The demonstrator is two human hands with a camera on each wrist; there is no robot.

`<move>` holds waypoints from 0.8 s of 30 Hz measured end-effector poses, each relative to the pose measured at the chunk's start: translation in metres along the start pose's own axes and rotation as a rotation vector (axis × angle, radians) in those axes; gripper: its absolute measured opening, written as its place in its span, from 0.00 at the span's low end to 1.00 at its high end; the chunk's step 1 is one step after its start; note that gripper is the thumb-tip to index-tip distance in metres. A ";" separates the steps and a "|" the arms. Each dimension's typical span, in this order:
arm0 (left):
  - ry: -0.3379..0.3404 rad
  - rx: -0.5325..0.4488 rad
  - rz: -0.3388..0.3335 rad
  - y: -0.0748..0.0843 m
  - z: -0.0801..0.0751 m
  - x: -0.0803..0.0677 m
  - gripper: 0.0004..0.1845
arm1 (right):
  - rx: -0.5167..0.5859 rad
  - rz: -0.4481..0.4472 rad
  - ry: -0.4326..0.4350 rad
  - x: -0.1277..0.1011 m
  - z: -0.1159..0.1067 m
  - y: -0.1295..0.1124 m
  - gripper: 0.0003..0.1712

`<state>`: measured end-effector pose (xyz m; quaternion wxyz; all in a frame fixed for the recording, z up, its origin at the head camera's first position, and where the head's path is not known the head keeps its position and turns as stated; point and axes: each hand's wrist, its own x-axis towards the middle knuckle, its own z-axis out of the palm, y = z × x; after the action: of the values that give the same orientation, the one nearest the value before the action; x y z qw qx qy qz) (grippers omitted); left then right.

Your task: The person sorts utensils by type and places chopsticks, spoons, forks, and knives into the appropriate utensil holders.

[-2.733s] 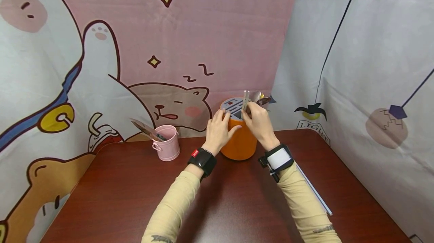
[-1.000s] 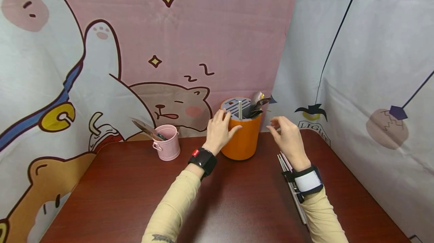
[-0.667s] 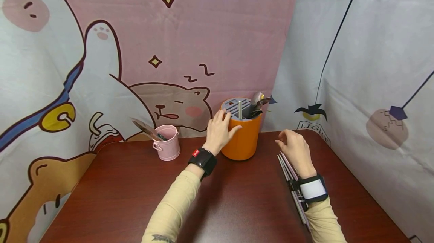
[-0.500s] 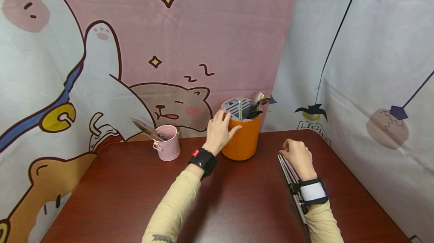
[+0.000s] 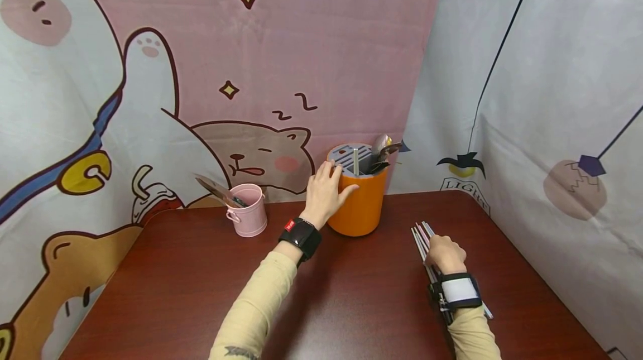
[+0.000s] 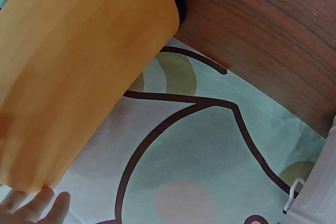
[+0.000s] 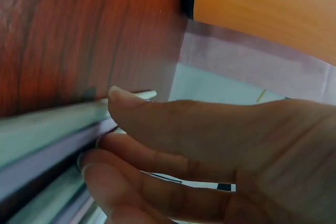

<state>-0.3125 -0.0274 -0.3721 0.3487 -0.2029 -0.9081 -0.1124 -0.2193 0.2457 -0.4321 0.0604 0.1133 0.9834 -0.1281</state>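
At the back of the table stands an orange utensil holder (image 5: pixel 355 212) with a grey slotted top. My left hand (image 5: pixel 324 192) rests on its left side, fingers straight and tips at the rim. A pair of pale chopsticks (image 5: pixel 355 162) stands upright in the holder, beside several spoons and dark utensils (image 5: pixel 383 153). Further right, several pale and pinkish chopsticks (image 5: pixel 420 240) lie on the table. My right hand (image 5: pixel 446 254) is over them with curled fingers. In the right wrist view, thumb (image 7: pixel 126 100) and fingertips pinch at chopsticks (image 7: pixel 58 132), whose far ends extend past the hand.
To the left of the holder, a small pink bucket (image 5: pixel 248 215) holds items with long pointed blades (image 5: pixel 216 189). A cloth with cartoon prints (image 5: pixel 351 58) hangs right behind the brown table (image 5: pixel 191 287) and along its right side.
My right hand has released the chopsticks in the holder, moved right, then down and toward me along the chopsticks on the table. My left hand has stayed at the holder.
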 end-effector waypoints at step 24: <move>0.014 -0.004 0.000 0.001 -0.001 0.000 0.34 | -0.055 0.018 0.000 0.003 0.016 -0.014 0.14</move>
<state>-0.3117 -0.0270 -0.3715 0.3547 -0.2027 -0.9054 -0.1155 -0.2239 0.2291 -0.4445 0.0647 0.1202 0.9855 -0.1005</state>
